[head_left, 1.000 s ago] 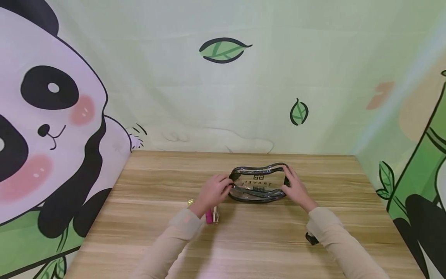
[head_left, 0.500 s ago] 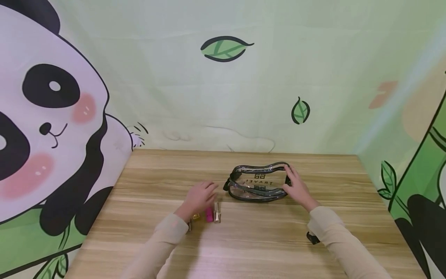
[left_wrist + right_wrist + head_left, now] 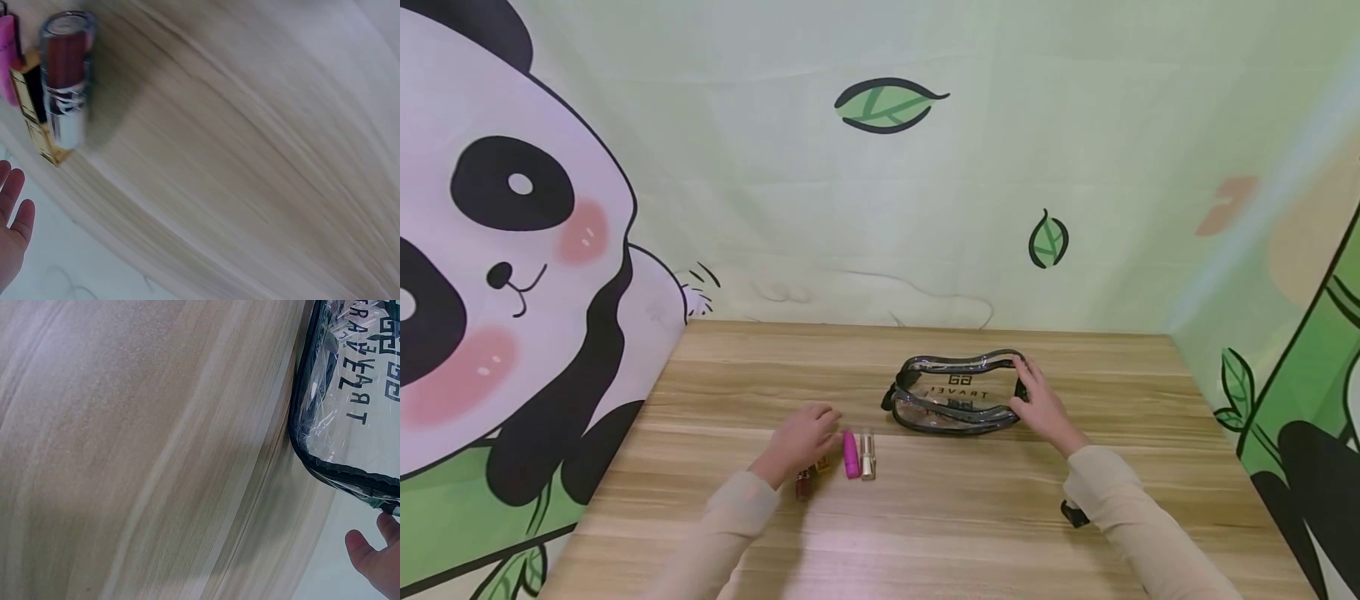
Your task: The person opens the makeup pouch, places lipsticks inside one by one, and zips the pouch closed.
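Observation:
A clear travel pouch with black trim lies on the table, its top gaping. My right hand holds its right end, thumb at the near rim and fingers at the far one. To the left, my left hand hovers over a small row of lip products, fingers loose around nothing. The row has a dark red lip gloss tube, a gold-and-black lipstick, a bright pink tube and a gold lipstick. In the head view the hand partly hides the first two.
A small black object lies by the right sleeve, partly covered by it. The wood-grain table ends at the back against a green cloth backdrop with a panda and leaves.
My left hand has let go of the pouch's left end and moved left and toward me, over the lip products. The pouch's left end has shifted slightly; my right hand stays on its right end.

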The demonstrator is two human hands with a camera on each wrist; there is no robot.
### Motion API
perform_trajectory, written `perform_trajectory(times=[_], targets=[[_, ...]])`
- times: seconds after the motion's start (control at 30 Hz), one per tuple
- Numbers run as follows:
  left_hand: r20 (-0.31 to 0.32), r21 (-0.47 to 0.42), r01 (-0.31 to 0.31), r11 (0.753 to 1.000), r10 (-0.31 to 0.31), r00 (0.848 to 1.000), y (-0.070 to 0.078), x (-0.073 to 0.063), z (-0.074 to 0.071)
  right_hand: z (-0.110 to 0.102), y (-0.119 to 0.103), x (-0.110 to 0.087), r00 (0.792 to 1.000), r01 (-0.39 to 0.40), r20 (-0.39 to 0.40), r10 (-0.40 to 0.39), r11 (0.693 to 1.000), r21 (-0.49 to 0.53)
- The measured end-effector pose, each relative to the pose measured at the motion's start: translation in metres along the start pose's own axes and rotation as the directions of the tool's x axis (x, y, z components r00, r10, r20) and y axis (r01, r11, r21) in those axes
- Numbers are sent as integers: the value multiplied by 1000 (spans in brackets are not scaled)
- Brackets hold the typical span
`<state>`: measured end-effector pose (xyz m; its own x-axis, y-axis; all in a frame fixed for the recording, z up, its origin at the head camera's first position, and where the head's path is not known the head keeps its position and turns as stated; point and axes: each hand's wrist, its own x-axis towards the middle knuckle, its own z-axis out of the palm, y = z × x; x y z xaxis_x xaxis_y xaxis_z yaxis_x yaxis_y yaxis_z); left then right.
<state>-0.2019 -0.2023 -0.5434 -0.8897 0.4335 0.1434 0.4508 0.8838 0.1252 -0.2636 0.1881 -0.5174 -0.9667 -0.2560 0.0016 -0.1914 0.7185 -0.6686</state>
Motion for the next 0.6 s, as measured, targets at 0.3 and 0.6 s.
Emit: perform_trajectory(times=[0.3,0.6], targets=[[53,-2,48,999,-48,997,-14,-15,-2,-1,0,-1,1000,7,-6,-7,1000,12],[70,42,13,999,-16,997,-20,-23,-7,-1,-1,0,1000,-1,3,1,1000,17]])
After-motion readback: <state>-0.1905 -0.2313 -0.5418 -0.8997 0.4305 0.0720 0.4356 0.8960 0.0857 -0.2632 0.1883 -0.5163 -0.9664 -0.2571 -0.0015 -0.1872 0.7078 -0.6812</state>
